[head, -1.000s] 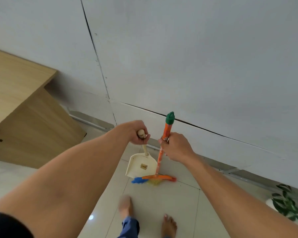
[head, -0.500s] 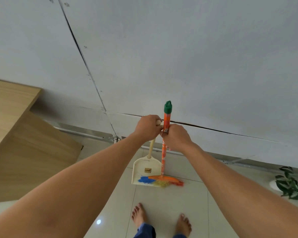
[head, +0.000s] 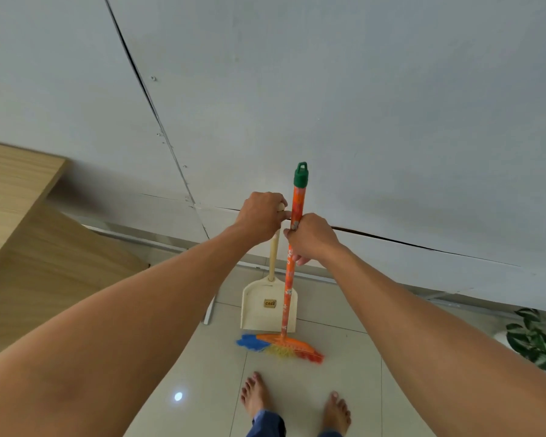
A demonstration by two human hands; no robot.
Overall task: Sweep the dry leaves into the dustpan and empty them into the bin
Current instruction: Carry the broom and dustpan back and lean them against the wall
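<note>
Moved since a second ago: left hand (head: 260, 217) and right hand (head: 311, 238), then clearly apart, now sit close together and higher against the wall (head: 375, 89). The broom (head: 289, 291) and dustpan (head: 267, 313), then tilted, now stand near upright side by side. Both bare feet (head: 254, 395) are planted, where one was blurred. Head view, items as seen. Left hand: fingers curled over the top end of the dustpan's cream handle (head: 274, 257), gripping it, with a knob of the handle showing past the knuckles. Right hand: wrapped round the broom's orange shaft, below the green cap (head: 300, 175), and just beside the left hand, seemingly touching it. Dustpan: cream, with a small brown label (head: 270, 303) on its face, blade down at the foot of the wall. Its lower edge appears to rest on the pale tiled floor (head: 338, 389), though this cannot be told for certain. Broom: patterned orange shaft crossing in front of the dustpan's right half. The orange head (head: 292, 343) is on the floor just in front of the pan, with bristles blue at the left, yellow in the middle and red at the right. Wall: grey-white panels with dark seams, and a crack running to the right of the hands. Wooden desk (head: 29, 241): at the left, against the wall. Potted plant (head: 535, 340): green leaves at the right edge. Bare feet, with blue trouser cuffs (head: 267, 425): bottom centre, nearer the viewer than the broom head.
</note>
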